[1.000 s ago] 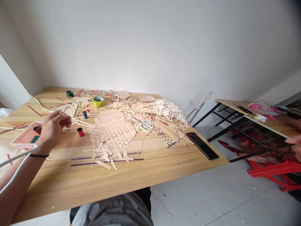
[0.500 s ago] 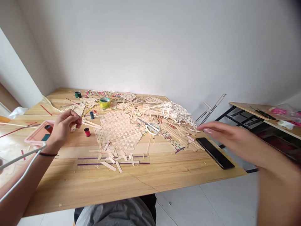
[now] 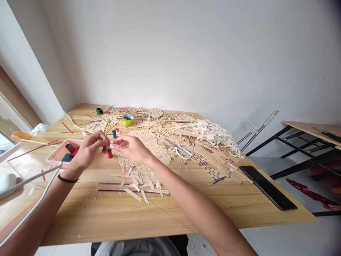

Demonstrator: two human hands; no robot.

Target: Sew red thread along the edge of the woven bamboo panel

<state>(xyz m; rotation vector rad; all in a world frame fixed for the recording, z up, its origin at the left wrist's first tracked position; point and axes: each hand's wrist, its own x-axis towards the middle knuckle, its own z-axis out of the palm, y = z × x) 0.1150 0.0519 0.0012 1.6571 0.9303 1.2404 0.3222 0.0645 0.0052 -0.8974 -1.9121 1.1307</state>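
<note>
My left hand point(image 3: 92, 147) is closed in a pinch above the table, just left of a red thread spool point(image 3: 109, 154). From the other side my right hand point(image 3: 133, 149) meets it, thumb and fingers pinched together. What lies between the fingertips is too small to make out. A dark blue thread spool point(image 3: 114, 134) stands just behind the hands. Partly covered by my right hand is a woven mat of pale flat strips point(image 3: 157, 144). White-handled scissors point(image 3: 183, 152) lie to its right.
A pink basket point(image 3: 52, 155) with spools stands beside my left wrist. Yellow tape point(image 3: 128, 120), a green tape roll point(image 3: 99, 111) and a heap of white cord point(image 3: 213, 133) lie farther back. A black phone point(image 3: 268, 186) is near the right edge. Cut strips point(image 3: 133, 194) litter the front.
My right hand has swung from the far right, over by the phone, across to my left hand. The left stays by the red spool. The view has shifted slightly.
</note>
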